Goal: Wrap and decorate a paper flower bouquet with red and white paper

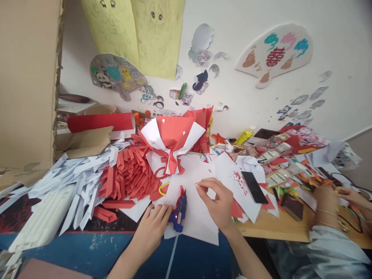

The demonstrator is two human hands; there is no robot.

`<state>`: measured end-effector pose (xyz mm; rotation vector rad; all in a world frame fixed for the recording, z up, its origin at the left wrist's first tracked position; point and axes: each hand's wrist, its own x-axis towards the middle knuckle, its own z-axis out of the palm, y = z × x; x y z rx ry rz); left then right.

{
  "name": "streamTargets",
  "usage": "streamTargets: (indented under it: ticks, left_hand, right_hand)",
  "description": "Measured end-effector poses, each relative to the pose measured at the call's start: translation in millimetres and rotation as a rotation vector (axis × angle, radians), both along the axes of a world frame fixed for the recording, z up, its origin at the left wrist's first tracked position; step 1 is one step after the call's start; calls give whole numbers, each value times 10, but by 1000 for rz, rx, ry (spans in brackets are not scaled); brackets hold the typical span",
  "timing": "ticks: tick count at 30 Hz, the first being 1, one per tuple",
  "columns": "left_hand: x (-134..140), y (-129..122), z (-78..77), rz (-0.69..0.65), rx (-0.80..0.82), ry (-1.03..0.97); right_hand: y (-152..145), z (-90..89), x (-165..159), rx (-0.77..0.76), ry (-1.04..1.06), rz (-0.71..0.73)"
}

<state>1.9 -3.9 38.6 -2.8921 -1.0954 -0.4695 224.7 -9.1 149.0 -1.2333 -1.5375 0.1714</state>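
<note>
On the white paper [200,228] lies a blue glue gun [179,211], its nozzle pointing away from me and a small red light glowing. A pale glue stick [173,254] runs out of its back. My left hand [155,223] is closed at the gun's left side, where the handle is hidden by my fingers. Over the paper, my right hand [217,199] makes a pinch of thumb and forefinger; anything between the tips is too small to see. Beyond my hands stands a red-and-white paper bouquet wrap [174,135], gathered at its base. Scissors with a yellow handle loop [163,188] lie before it.
Folded red paper strips [124,174] and white strips [84,170] are heaped on the left, beside a white plastic case [43,219]. A black phone [254,187] lies right. Further right, another person's hands [325,197] work amid clutter. Cardboard [27,85] rises at left.
</note>
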Motion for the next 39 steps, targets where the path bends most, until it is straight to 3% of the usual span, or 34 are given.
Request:
streamTargets:
  ticks: [4,8,11,14,21,31,35,39]
  left_hand:
    - [-26,27,86,67,-29,-13]
    - [-3,222,516,44,-139,-313]
    - [134,407,884,175,-221,-688]
    - [291,539,1094,186,-290,-860]
    - [371,636,1109,160,-391,-903]
    - [365,631,1103,173,-388,-881]
    - [395,918,1160,257,-416,-986]
    - [498,1409,1207,419,-204,-983]
  right_hand:
    - [211,-10,-66,-284,324,115]
    - [386,-40,-120,-382,470,198]
    - [458,-31,-185,-385,490,228]
    - [480,1,-234,-372,465,255]
    - [471,-10,-226,-366,433,284]
    - [469,-38,-206,-382,417,269]
    - [658,-157,-43,-458,391,133]
    - [1004,-478,109,-529,417,69]
